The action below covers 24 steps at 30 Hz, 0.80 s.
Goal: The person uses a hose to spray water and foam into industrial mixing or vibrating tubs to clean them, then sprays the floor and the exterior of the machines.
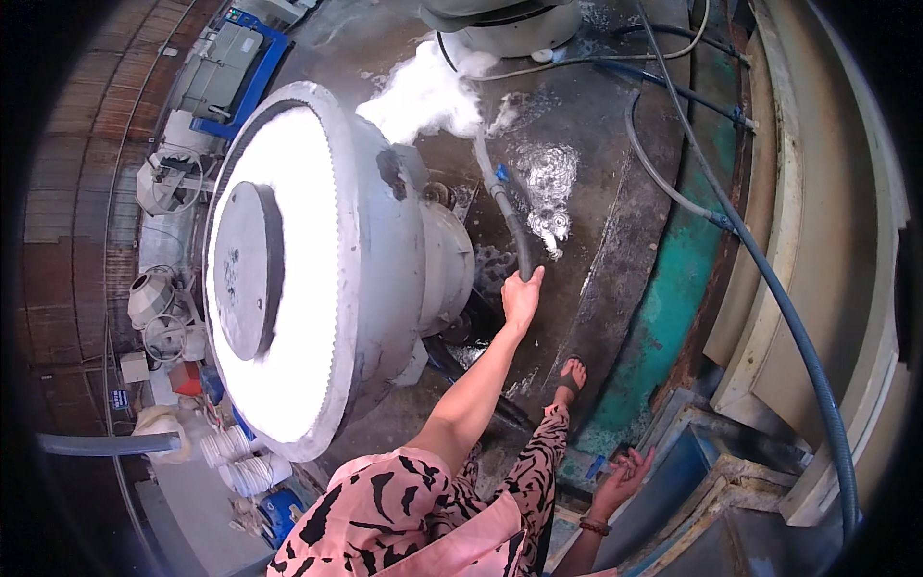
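Note:
My left hand [522,300] is wrapped around a dark hose [511,216] held out ahead of me. A grey pipe end [483,149] with a small blue valve handle [501,173] continues the hose, pointing at white foam [423,96] on the wet floor. Lower right, my right hand [623,479] hangs apart from things with its fingers loosely spread, a bracelet [595,525] at its wrist. It is nearest the rim of a blue-lined tank [687,457]. Left of my arm stands a large round machine [389,240], its wide face glaring white around a grey disc [245,271].
Another round machine [510,34] stands at the far end. A long blue-grey hose [769,269] hangs along the right side, past a green floor strip [663,298]. White buckets [255,473] lie at lower left. Another foam patch [550,183] lies on the floor.

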{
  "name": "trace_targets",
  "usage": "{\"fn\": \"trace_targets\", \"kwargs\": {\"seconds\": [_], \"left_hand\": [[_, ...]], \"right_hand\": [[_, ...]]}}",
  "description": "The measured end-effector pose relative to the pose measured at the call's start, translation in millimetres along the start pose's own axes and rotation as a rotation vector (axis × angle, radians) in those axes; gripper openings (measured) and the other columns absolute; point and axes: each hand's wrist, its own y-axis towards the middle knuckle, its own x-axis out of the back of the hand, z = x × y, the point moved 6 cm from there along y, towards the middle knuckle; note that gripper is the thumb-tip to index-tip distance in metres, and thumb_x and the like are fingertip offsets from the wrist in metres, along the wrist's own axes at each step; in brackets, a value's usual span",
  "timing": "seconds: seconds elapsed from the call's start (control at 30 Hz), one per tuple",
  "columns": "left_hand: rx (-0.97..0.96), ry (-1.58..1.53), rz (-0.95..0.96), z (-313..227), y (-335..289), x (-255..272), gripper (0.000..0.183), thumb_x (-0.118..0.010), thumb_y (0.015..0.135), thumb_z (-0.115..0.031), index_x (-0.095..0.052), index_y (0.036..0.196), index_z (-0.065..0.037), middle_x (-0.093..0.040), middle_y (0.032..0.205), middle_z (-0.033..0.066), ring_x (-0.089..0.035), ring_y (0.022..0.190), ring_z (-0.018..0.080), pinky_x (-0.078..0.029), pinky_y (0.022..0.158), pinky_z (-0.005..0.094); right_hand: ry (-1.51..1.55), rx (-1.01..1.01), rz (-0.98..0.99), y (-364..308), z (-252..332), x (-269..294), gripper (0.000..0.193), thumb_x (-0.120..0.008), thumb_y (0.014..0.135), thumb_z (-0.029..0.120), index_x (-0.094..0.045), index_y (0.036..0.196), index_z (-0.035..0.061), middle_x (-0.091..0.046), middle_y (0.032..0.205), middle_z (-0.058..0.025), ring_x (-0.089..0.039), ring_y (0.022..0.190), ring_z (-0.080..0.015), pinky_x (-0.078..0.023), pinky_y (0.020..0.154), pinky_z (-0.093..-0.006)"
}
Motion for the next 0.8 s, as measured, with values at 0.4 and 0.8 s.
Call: {"fn": "trace_targets", "kwargs": {"seconds": [0.4, 0.8], "left_hand": [[-0.017, -0.116, -0.171, 14, 17, 10, 0.038, -0.061, 0.076, -0.035, -0.060, 0.078, 0.003, -0.061, 0.068, 0.0188, -0.060, 0.072, 0.0336, -0.043, 0.068, 0.0398], [-0.296, 0.005, -0.096, -30, -8, 6, 0.038, -0.064, 0.076, -0.033, -0.057, 0.072, 0.005, -0.055, 0.054, 0.0127, -0.054, 0.051, 0.0210, -0.042, 0.056, 0.0356]], "right_hand": [[-0.011, -0.020, -0.017, -3, -3, -1, 0.058, -0.036, 0.080, -0.005, -0.028, 0.135, 0.0100, -0.050, 0.104, -0.0098, -0.050, 0.080, -0.0157, -0.047, 0.071, -0.0274], [0.024, -0.008, 0.001, -5, -9, -11, 0.055, -0.036, 0.083, -0.002, -0.026, 0.136, 0.0101, -0.050, 0.106, -0.0100, -0.052, 0.081, -0.0149, -0.047, 0.070, -0.0267]]}}
